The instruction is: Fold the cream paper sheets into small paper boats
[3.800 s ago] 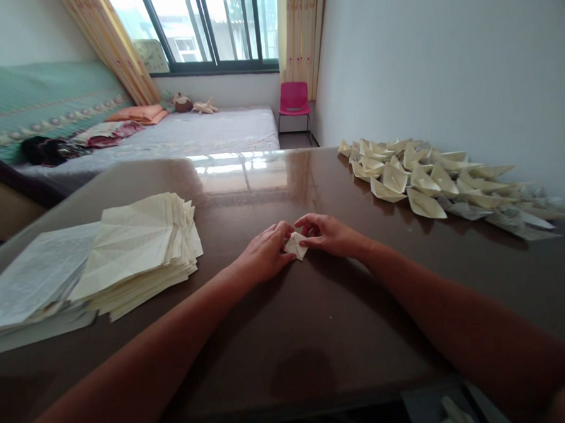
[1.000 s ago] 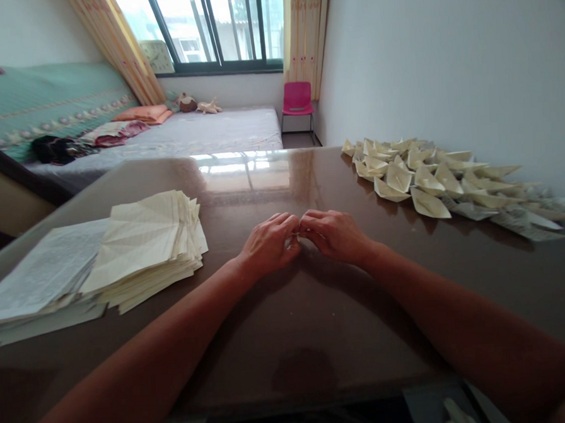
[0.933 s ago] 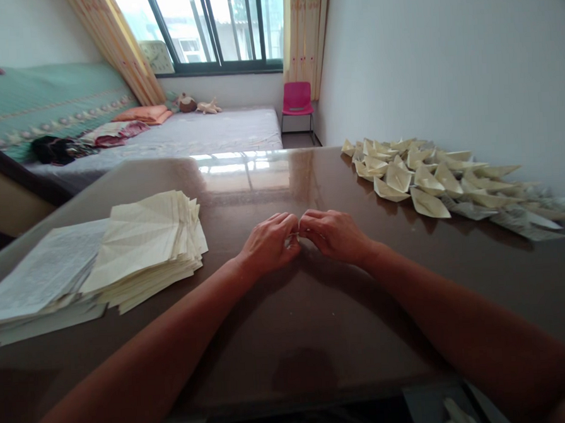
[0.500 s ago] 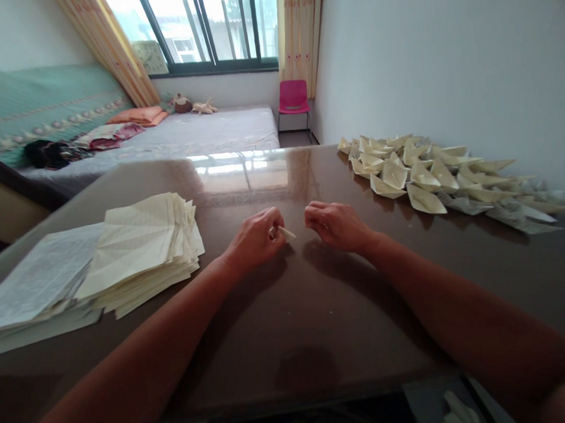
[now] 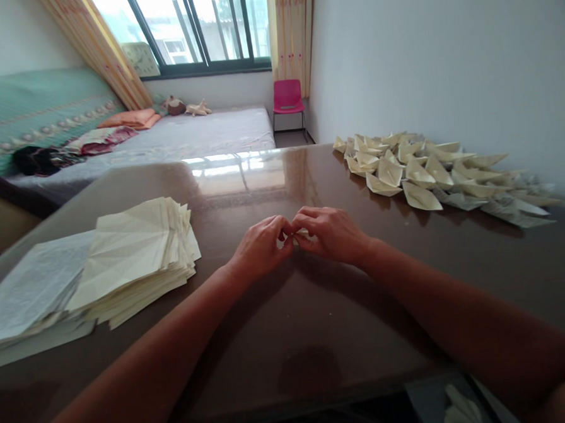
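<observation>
My left hand (image 5: 264,243) and my right hand (image 5: 328,233) meet over the middle of the brown table (image 5: 251,339). Both are closed in a pinch on a small folded piece of paper (image 5: 301,234), mostly hidden by the fingers, with only a pale bit showing. To the left lies a stack of cream paper sheets (image 5: 127,245), the top one creased. Away to the right, a crowd of folded paper boats (image 5: 420,174) covers the table by the wall.
Greyish printed sheets (image 5: 33,281) lie at the far left, partly under the cream stack. Beyond the table are a bed (image 5: 221,129), a pink chair (image 5: 288,97) and a window. A white wall (image 5: 426,59) runs along the right side.
My right hand has moved left to join my left hand and now pinches the folded paper too. Before, only the left hand held it. The view has turned slightly right.
</observation>
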Motion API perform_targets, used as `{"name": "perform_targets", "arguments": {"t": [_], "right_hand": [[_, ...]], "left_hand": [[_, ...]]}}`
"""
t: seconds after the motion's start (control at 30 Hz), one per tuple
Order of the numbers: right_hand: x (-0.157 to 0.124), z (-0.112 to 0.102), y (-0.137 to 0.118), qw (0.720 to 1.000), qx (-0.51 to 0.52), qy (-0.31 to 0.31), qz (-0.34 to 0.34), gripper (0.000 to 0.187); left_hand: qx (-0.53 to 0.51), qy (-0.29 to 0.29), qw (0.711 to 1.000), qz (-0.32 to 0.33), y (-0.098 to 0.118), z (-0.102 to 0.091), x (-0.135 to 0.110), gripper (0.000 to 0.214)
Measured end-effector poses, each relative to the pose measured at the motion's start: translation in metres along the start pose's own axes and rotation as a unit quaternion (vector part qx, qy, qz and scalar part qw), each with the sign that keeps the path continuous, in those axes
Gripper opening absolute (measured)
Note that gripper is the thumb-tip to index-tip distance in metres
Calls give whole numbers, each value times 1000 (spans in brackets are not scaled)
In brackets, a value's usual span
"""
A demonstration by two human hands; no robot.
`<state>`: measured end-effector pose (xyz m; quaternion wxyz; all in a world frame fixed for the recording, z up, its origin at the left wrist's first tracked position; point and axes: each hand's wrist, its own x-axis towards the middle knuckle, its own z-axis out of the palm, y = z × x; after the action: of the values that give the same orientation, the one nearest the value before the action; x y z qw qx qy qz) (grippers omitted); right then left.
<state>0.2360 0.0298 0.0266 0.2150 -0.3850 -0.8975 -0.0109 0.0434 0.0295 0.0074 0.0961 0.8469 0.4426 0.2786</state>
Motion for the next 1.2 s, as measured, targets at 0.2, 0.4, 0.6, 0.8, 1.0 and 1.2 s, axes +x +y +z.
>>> {"name": "perform_targets", "arguments": {"t": [0.2, 0.4, 0.6, 0.8, 1.0, 1.2], "right_hand": [[0, -5, -7, 999, -32, -28, 0, 18], [0, -4, -7, 1000, -5, -13, 17, 17], [-1, -5, -5, 999, 13, -12, 40, 11], [2, 2, 8, 989, 106, 36, 97, 5], [7, 17, 35, 928, 301, 86, 199, 7], [11, 36, 52, 813, 497, 104, 286, 12]], "left_hand": [[24, 5, 1000, 11, 5, 2, 0, 8], [27, 24, 999, 4, 7, 6, 0, 6], [10, 27, 1000, 6, 10, 5, 0, 5], [-25, 40, 998, -34, 3, -1, 2, 5], [-75, 80, 986, -122, -19, -4, 8, 3], [-191, 94, 955, -205, -45, 5, 12, 10]]}}
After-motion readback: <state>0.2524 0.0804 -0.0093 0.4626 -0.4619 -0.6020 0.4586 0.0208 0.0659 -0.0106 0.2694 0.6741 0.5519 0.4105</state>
